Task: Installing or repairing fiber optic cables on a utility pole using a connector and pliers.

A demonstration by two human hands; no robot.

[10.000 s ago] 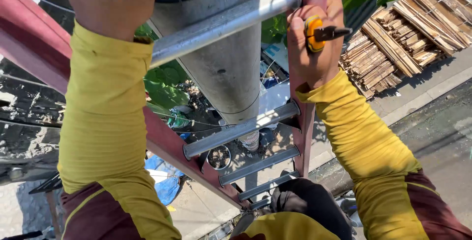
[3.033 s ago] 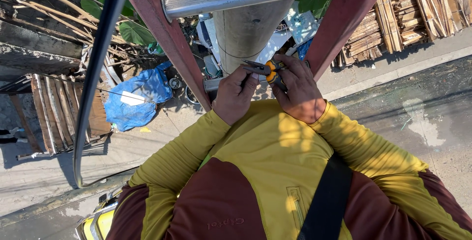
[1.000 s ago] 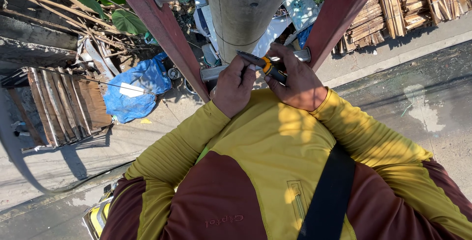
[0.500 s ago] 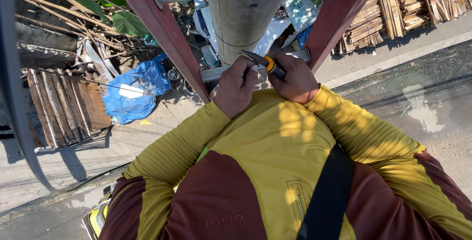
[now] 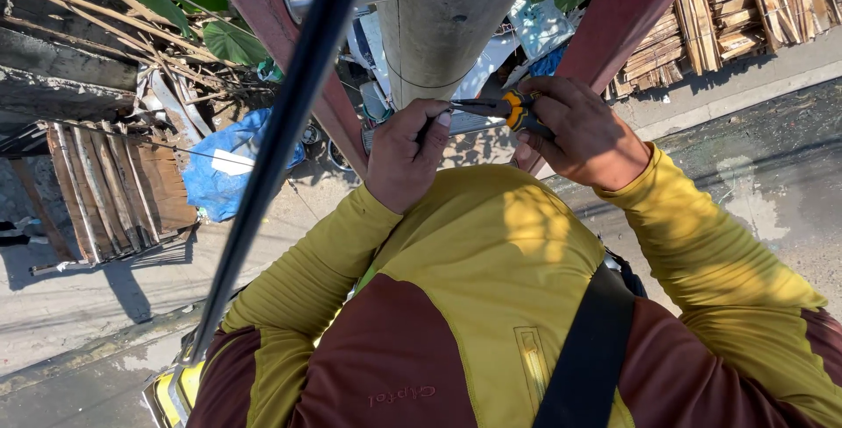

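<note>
Since half a second ago a thick black cable [image 5: 289, 130] has swung across the left foreground; right hand [image 5: 583, 134] closed round yellow-handled pliers [image 5: 500, 109] beside the concrete pole [image 5: 443, 33]; left hand [image 5: 405, 160] pinches their tip, whatever it holds too small to tell.

The left hand [image 5: 405, 158] hides whatever the yellow-handled tool's [image 5: 513, 110] tip meets

Wearer had a long-sleeved shirt [image 5: 491, 261] in mustard yellow with maroon panels across lower chest and upper arms, a black strap [image 5: 583, 349] running diagonally over the right side, both hands bare.
</note>
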